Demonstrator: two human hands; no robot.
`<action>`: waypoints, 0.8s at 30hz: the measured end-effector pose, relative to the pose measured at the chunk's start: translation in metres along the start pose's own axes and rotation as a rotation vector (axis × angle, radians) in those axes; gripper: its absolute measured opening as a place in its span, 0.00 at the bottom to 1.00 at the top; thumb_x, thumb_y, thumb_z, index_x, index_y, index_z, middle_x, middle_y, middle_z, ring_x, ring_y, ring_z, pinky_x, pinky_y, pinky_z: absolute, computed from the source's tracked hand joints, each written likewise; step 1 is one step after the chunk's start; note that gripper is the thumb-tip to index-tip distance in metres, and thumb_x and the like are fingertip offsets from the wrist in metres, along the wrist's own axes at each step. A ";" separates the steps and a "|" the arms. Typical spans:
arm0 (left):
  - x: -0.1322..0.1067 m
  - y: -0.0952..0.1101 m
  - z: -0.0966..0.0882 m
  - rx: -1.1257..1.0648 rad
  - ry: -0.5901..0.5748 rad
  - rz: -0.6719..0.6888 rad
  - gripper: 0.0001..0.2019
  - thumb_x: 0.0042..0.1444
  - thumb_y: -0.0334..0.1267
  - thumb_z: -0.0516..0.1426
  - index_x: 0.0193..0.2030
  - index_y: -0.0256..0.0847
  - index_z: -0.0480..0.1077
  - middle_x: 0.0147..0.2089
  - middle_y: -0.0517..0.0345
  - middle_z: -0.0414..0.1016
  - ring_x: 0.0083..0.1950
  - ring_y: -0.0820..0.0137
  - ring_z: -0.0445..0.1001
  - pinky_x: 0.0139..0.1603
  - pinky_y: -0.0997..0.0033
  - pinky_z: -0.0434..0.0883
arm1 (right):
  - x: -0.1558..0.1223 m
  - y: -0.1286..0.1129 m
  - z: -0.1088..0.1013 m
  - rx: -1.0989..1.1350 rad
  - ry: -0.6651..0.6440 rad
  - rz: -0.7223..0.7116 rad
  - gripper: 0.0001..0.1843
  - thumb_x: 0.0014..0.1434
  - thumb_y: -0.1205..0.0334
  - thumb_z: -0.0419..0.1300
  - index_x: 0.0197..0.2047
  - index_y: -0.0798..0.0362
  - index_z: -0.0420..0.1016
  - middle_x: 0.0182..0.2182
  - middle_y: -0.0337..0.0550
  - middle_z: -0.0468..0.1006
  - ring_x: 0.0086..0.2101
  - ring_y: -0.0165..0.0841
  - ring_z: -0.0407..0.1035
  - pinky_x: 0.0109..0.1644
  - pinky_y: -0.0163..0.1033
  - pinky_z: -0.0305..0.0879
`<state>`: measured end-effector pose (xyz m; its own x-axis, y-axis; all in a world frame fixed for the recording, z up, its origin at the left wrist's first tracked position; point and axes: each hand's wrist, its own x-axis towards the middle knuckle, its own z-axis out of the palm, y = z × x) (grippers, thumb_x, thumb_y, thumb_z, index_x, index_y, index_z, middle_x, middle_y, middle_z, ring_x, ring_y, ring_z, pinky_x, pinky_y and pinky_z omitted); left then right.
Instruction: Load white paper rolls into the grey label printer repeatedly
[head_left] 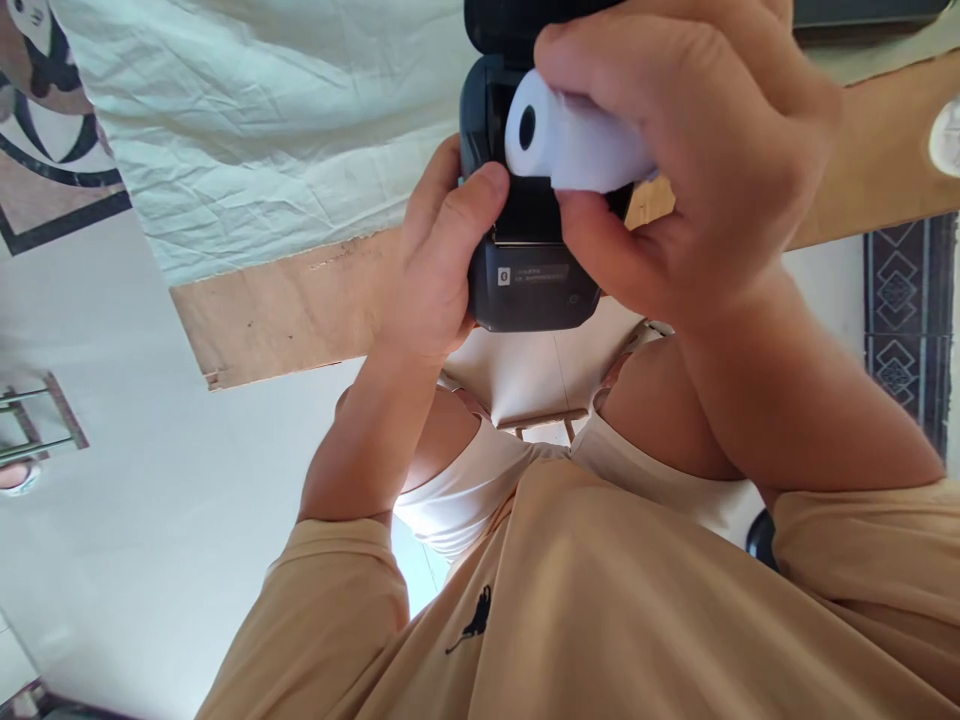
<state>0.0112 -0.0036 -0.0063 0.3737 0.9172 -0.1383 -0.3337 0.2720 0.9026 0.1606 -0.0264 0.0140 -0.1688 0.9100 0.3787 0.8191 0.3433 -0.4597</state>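
Observation:
A small black printer [529,285] with its lid open is held upright over the table edge by my left hand [439,265], thumb on its side, fingers wrapped behind it. My right hand [690,160] grips a white paper roll [574,145] with a dark core hole, held just above the printer's open compartment. The roll touches or nearly touches the printer's opening; I cannot tell which.
A wooden table [285,315] with a crumpled white cloth [262,130] lies beyond the hands. Below are my beige shirt [600,620] and white shorts. White floor tiles spread at left, a patterned rug [907,320] at right.

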 end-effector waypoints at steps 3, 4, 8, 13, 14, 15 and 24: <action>-0.003 0.003 -0.001 0.004 0.012 -0.025 0.05 0.51 0.39 0.51 0.33 0.41 0.64 0.29 0.58 0.61 0.30 0.75 0.63 0.28 0.74 0.62 | 0.000 0.003 0.004 -0.212 0.001 -0.048 0.22 0.53 0.53 0.43 0.53 0.41 0.53 0.46 0.29 0.65 0.48 0.22 0.62 0.50 0.34 0.58; -0.003 0.004 -0.002 0.003 0.010 -0.034 0.05 0.51 0.38 0.51 0.33 0.42 0.64 0.29 0.58 0.61 0.30 0.75 0.63 0.29 0.74 0.62 | 0.000 0.004 0.005 -0.229 -0.027 -0.001 0.22 0.53 0.52 0.44 0.52 0.44 0.56 0.46 0.31 0.65 0.47 0.24 0.62 0.50 0.35 0.59; -0.003 0.003 -0.002 -0.013 -0.012 -0.023 0.04 0.51 0.38 0.51 0.33 0.43 0.64 0.30 0.57 0.62 0.32 0.74 0.63 0.30 0.74 0.62 | 0.000 0.004 0.005 -0.131 -0.007 -0.004 0.16 0.48 0.58 0.50 0.42 0.50 0.61 0.45 0.29 0.66 0.45 0.20 0.64 0.51 0.33 0.59; -0.002 0.003 -0.002 0.000 0.010 -0.018 0.07 0.50 0.41 0.53 0.33 0.40 0.63 0.28 0.58 0.60 0.29 0.77 0.61 0.26 0.77 0.60 | 0.001 0.008 0.004 -0.062 0.135 -0.122 0.08 0.48 0.62 0.50 0.34 0.49 0.65 0.40 0.23 0.67 0.43 0.17 0.64 0.50 0.32 0.58; -0.002 0.003 -0.002 -0.002 0.012 -0.025 0.07 0.50 0.41 0.53 0.33 0.40 0.63 0.28 0.58 0.60 0.28 0.77 0.61 0.26 0.77 0.60 | 0.001 0.009 0.004 -0.065 0.146 -0.133 0.08 0.48 0.61 0.50 0.34 0.48 0.66 0.39 0.23 0.68 0.42 0.17 0.63 0.50 0.33 0.57; -0.002 0.002 -0.002 -0.007 0.006 -0.028 0.07 0.50 0.41 0.53 0.33 0.40 0.63 0.28 0.58 0.60 0.29 0.77 0.61 0.26 0.77 0.60 | 0.000 0.009 0.004 -0.061 0.166 -0.144 0.08 0.48 0.60 0.50 0.33 0.48 0.66 0.38 0.24 0.68 0.41 0.17 0.63 0.50 0.33 0.57; 0.004 -0.007 -0.013 0.132 -0.163 0.193 0.29 0.42 0.41 0.58 0.52 0.56 0.54 0.41 0.63 0.65 0.41 0.71 0.69 0.38 0.71 0.67 | -0.009 0.006 0.011 -0.023 0.176 -0.311 0.13 0.45 0.49 0.53 0.34 0.42 0.69 0.35 0.25 0.70 0.41 0.23 0.62 0.46 0.37 0.57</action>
<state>0.0040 0.0022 -0.0189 0.4520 0.8865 0.0988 -0.3007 0.0471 0.9526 0.1609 -0.0299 -0.0003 -0.3165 0.7082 0.6311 0.7561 0.5901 -0.2831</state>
